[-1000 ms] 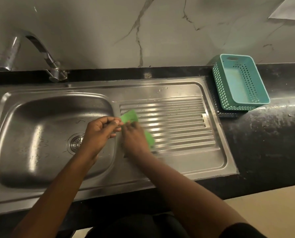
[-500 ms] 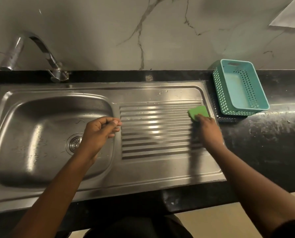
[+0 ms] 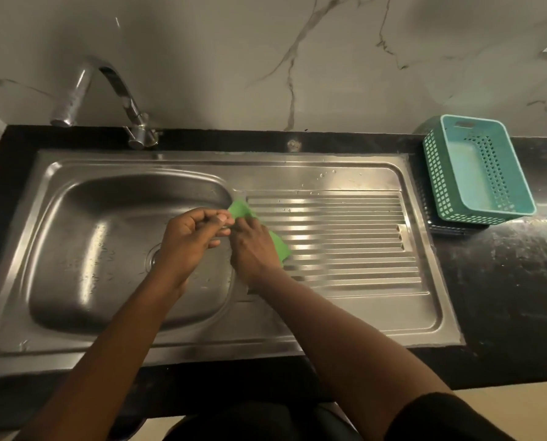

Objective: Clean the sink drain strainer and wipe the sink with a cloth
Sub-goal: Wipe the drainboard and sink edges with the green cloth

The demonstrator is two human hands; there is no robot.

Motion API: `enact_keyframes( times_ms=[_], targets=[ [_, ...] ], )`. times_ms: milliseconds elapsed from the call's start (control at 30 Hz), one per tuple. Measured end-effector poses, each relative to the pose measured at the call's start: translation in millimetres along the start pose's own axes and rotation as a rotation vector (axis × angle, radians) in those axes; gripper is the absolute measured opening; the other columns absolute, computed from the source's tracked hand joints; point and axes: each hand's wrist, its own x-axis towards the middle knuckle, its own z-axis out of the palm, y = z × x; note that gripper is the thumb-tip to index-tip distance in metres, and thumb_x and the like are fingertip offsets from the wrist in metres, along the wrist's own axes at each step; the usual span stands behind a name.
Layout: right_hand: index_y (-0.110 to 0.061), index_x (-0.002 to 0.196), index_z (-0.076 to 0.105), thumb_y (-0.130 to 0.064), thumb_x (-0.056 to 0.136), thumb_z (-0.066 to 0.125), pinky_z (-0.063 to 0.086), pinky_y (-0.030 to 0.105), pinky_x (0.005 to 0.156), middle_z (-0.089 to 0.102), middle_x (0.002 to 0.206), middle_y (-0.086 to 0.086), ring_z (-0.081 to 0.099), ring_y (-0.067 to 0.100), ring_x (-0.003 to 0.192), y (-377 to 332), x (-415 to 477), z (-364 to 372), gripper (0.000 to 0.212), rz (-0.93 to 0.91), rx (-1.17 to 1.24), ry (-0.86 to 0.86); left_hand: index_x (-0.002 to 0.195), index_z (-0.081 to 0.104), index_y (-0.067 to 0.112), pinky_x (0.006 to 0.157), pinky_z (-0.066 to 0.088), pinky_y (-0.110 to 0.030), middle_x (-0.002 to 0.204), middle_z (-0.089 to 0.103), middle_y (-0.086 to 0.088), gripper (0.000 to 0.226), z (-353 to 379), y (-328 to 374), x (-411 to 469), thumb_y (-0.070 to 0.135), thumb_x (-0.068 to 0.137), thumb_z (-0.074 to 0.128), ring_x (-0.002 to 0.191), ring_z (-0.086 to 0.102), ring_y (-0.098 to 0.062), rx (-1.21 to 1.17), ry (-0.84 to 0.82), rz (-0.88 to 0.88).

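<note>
A bright green cloth [image 3: 280, 247] lies on the ribbed drainboard of a stainless steel sink [image 3: 345, 313], at the basin's right rim, under the right hand [image 3: 253, 249]. The round metal drain strainer [image 3: 151, 258] sits in the basin floor, mostly hidden.

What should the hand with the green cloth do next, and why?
Probably slide the right hand and the green cloth rightward along the ribbed drainboard. The cloth lies pressed at the drainboard's left end, right beside the basin. The ribs run left to right, and droplets show on the flat strip beyond them.
</note>
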Motion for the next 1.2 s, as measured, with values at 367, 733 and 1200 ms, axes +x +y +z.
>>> enact_keyframes(
  times_ms=[367,733,1200],
  targets=[
    [-0.01,0.157,0.042,-0.007,0.09,0.07,0.037,0.042,0.121,0.04,0.164,0.011,0.041,0.031,0.15,214.7,-102.8,-43.4,0.073,0.446,-0.005,0.117,0.112,0.077,0.013,0.102,0.056,-0.05,0.11,0.082,-0.007,0.017,6.4,-10.5,3.0,0.018,0.102,0.064,0.108,0.076,-0.027,-0.009,-0.04,-0.015],
    [-0.008,0.111,0.066,-0.006,0.1,0.043,0.043,0.037,0.087,0.065,0.116,0.015,0.058,0.032,0.108,118.2,-34.9,-37.1,0.025,0.532,0.126,0.203,0.109,0.077,0.019,0.096,0.058,-0.042,0.106,0.083,-0.001,0.015,-0.3,-15.2,-0.2,0.018,0.103,0.063,0.105,0.077,-0.023,-0.014,-0.049,-0.002],
    [-0.015,0.154,0.049,-0.014,0.093,0.068,0.035,0.038,0.123,0.047,0.161,0.007,0.043,0.027,0.148,165.0,-56.9,-40.2,0.063,0.261,0.04,0.087,0.112,0.077,0.015,0.098,0.058,-0.045,0.107,0.083,-0.002,0.017,10.3,-13.8,7.7,0.02,0.103,0.063,0.104,0.077,-0.02,-0.02,-0.036,0.012]
  ],
)
